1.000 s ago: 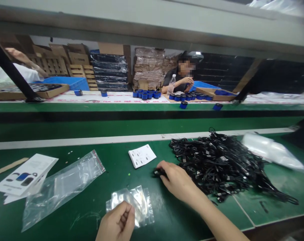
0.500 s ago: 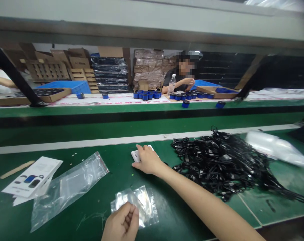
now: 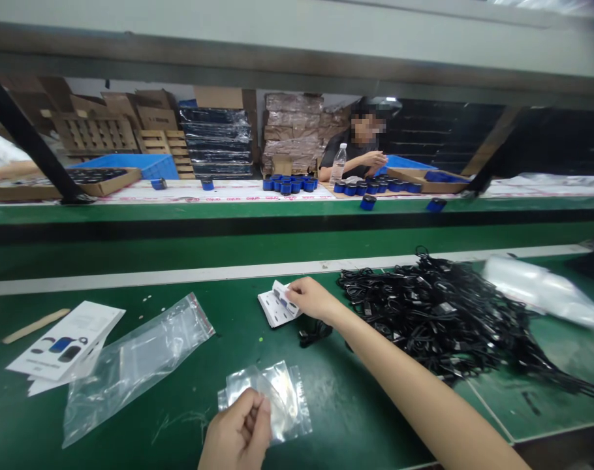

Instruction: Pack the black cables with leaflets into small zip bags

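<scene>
My right hand [image 3: 309, 299] pinches the top leaflet of a small stack of white printed leaflets [image 3: 276, 312], lifting its right edge so the sheet bends up. Just below that hand a black cable [image 3: 315, 333] lies by itself. Closer to me, my left hand [image 3: 239, 427] is closed, thumb against curled fingers, at the near left edge of several small clear plastic bags [image 3: 290, 398]. Its fingertips seem to grip one bag's edge, though the hand partly hides the contact. Shiny contents show faintly inside the bags.
A big heap of black cables [image 3: 424, 313] and a clear plastic sack [image 3: 536, 287] lie to the right. Leftward are a long zip bag [image 3: 140, 365], printed cards [image 3: 64, 346] and a wooden stick [image 3: 36, 325]. Beyond, a co-worker [image 3: 346, 150] sits behind blue round items [image 3: 290, 184].
My right hand has gone from lying over the leaflet stack to its right side, now pinching and lifting the top sheet. The left hand stays by the bags.
</scene>
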`<state>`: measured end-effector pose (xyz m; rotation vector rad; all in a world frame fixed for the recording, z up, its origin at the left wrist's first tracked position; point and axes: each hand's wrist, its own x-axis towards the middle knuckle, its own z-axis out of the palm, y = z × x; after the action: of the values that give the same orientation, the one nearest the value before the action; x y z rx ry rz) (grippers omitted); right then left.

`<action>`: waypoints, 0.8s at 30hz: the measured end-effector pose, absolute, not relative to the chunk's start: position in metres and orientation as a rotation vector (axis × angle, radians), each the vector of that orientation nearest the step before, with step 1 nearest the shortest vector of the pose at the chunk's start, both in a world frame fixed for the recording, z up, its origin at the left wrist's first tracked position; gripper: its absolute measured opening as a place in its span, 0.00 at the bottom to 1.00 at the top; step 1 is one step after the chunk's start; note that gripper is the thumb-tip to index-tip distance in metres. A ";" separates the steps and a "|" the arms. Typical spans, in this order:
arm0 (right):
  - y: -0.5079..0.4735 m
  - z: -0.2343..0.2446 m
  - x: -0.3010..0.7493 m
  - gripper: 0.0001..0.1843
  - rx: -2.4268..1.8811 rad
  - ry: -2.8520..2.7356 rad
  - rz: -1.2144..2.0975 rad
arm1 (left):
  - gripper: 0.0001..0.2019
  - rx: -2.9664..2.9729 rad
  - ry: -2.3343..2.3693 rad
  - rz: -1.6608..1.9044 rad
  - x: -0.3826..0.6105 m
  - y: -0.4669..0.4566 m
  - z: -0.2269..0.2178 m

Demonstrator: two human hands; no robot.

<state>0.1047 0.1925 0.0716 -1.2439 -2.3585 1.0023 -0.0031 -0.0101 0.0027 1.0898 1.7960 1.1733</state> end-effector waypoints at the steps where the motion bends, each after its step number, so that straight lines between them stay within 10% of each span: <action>1: 0.183 0.077 0.110 0.14 -1.239 -2.318 0.970 | 0.20 1.065 1.791 1.185 -0.003 -0.009 0.004; 9: 0.050 0.054 0.153 0.10 -0.583 -2.196 0.740 | 0.20 0.299 1.505 1.447 -0.011 0.006 0.037; 24: 0.013 0.013 0.115 0.16 -0.842 -1.835 0.709 | 0.21 0.543 1.959 1.638 -0.009 -0.007 0.036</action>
<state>0.1149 0.0127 0.0128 -0.8417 -1.8346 0.7090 -0.0090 -0.0072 0.0357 0.5431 1.9589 1.6379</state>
